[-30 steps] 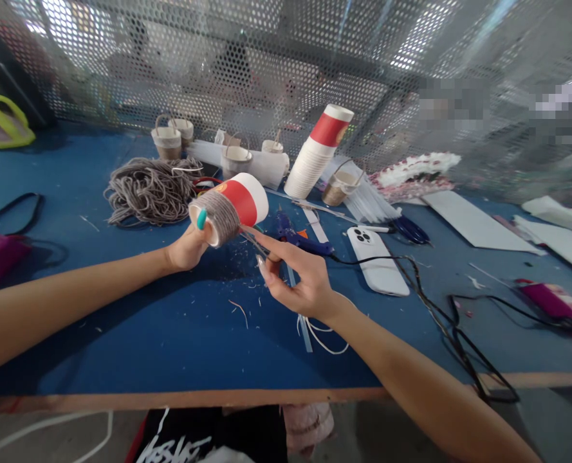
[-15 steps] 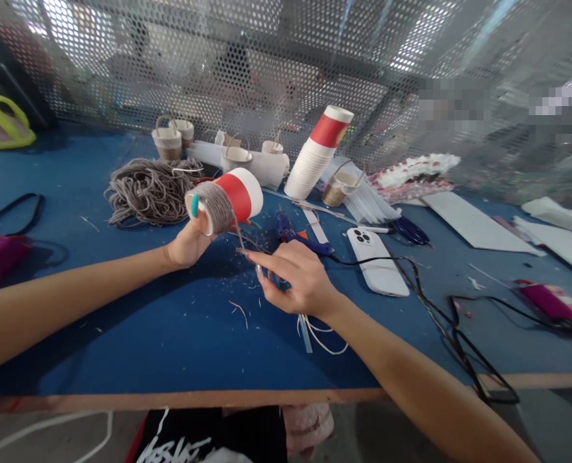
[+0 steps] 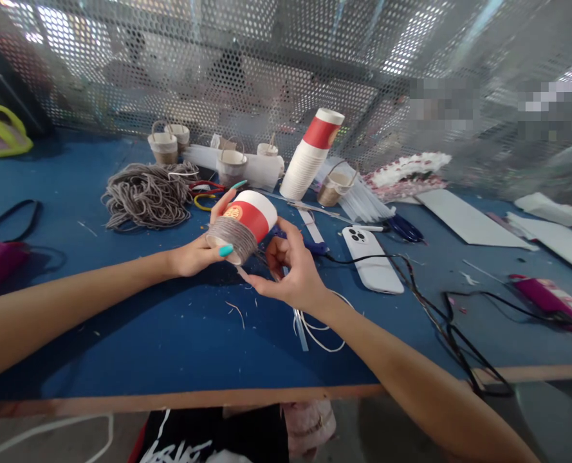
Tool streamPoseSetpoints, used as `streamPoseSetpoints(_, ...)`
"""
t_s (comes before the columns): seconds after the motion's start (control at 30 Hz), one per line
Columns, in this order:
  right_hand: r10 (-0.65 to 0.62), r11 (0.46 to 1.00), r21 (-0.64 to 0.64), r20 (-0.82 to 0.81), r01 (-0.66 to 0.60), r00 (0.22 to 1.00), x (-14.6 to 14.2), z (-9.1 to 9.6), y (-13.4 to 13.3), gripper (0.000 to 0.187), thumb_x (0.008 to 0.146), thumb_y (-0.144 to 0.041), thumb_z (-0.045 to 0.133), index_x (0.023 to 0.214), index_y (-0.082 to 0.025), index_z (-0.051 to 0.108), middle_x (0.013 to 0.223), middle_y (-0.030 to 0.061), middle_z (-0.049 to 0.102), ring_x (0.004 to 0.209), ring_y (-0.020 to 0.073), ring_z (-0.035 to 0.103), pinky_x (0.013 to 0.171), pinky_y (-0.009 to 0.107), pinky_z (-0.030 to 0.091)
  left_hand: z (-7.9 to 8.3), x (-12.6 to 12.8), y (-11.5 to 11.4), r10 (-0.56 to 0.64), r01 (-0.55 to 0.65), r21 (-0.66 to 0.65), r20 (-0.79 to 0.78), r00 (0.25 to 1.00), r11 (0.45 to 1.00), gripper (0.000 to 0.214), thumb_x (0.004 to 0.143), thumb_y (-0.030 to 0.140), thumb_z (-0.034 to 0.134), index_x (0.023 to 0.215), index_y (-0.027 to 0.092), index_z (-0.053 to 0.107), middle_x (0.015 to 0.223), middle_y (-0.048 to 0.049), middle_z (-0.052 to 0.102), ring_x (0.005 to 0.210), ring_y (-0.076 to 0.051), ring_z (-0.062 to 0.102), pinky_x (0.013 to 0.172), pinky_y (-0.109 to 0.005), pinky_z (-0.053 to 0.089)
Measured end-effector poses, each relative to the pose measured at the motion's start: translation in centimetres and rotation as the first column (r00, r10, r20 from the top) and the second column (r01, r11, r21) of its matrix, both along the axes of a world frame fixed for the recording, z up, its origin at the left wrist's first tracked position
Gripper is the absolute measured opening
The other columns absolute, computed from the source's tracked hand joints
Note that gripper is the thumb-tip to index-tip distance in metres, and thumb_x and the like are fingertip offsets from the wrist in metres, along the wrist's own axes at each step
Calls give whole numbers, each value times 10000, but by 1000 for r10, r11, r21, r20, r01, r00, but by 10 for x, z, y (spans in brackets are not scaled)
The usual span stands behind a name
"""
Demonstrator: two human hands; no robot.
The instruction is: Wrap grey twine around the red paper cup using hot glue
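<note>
A white-and-red paper cup [image 3: 259,216] lies tilted in my left hand [image 3: 193,256], its base toward me. Grey cord [image 3: 232,236] is wound in tight rows around its lower part. My left thumb presses on the cord near the base, and the other fingers reach round the far side. At the cup's right side is my right hand [image 3: 298,270], thumb by the base edge and index finger near the rim, with the other fingers curled. The cord's loose end is hard to make out. Behind my right hand sits a blue glue gun [image 3: 317,247], partly hidden.
A heap of grey cord [image 3: 145,196] lies at left, near red- and yellow-handled tools [image 3: 203,196]. Behind stand a leaning cup stack [image 3: 305,161] and small handled baskets [image 3: 163,148]. A white phone [image 3: 372,260] and black cables [image 3: 425,302] lie at right.
The cup has come right and toward me, turning so its printed logo shows. My right hand has gone from pinching the stretched cord to the cup's side.
</note>
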State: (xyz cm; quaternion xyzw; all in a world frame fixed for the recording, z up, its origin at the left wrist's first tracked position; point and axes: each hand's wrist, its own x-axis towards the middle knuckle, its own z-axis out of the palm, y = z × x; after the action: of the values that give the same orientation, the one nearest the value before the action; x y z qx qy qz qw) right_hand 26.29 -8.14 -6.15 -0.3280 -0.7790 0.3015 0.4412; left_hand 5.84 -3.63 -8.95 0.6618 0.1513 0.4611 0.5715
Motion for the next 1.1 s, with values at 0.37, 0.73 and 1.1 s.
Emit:
streamPoseSetpoints(0.37,-42,994,104,51,37,998,3,4,4,892,743,-155,735,1509,-254,289,663,-100,385,486,93,398,398,236,365,2,-8,4,140,-103,236,-142,980,966,1118,653,355,890,1566,340,245,1605,-123,349,1464,-368,398,1178,-547,400)
streamPoseSetpoints(0.73,-56,997,54,98,51,994,5,8,3,886,741,-145,652,1541,-257,286,642,-109,374,497,93,389,464,259,379,0,-10,1,498,-452,542,70,864,708,640,644,408,909,1186,290,591,1263,-52,663,1379,-312,497,1257,-553,217)
streamPoseSetpoints(1.1,-35,987,-153,104,50,994,2,15,0,902,712,-224,678,1523,-232,283,599,-111,380,494,111,358,475,301,343,1,-11,4,581,-431,867,221,783,251,607,928,482,643,1451,331,375,939,23,796,1263,-194,632,1195,-491,403)
